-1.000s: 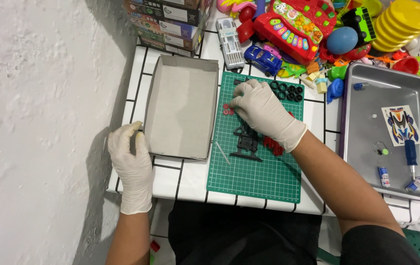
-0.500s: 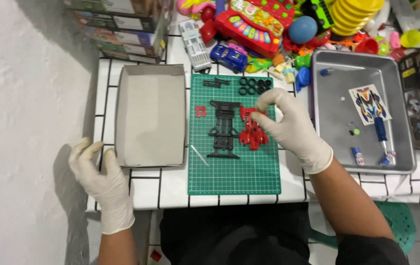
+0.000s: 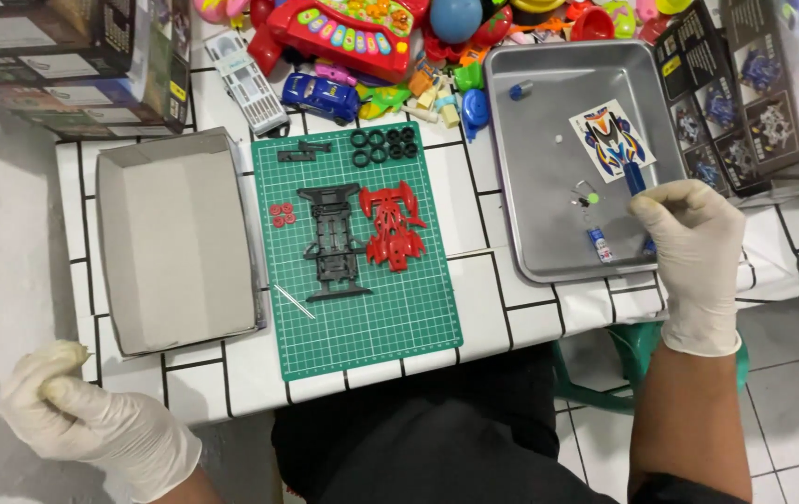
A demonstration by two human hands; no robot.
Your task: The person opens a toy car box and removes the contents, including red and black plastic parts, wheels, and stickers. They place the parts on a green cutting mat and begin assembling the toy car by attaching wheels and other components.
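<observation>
My right hand (image 3: 693, 252), in a white glove, is curled over a blue-handled screwdriver (image 3: 636, 176) at the near right corner of a metal tray (image 3: 539, 187). My gloved left hand (image 3: 91, 420) hangs off the table's near left corner, fingers curled with nothing visible in them. On a green cutting mat (image 3: 371, 327) lie a black toy-car chassis (image 3: 329, 243) and, beside it, a red car body (image 3: 395, 224). Small red hubs (image 3: 281, 215), black tyres (image 3: 385, 145) and a thin metal rod (image 3: 295, 301) also lie on the mat.
An open grey cardboard box (image 3: 175, 243) sits left of the mat. The tray also holds a sticker sheet (image 3: 609, 140) and a small tube (image 3: 602, 245). Plastic toys (image 3: 353, 28) crowd the back edge. Printed boxes stand at back left (image 3: 63, 56) and right (image 3: 763, 84).
My right hand left the red car body on the mat and moved right to the tray, onto the screwdriver. My left hand dropped lower, away from the table. The view shifted right.
</observation>
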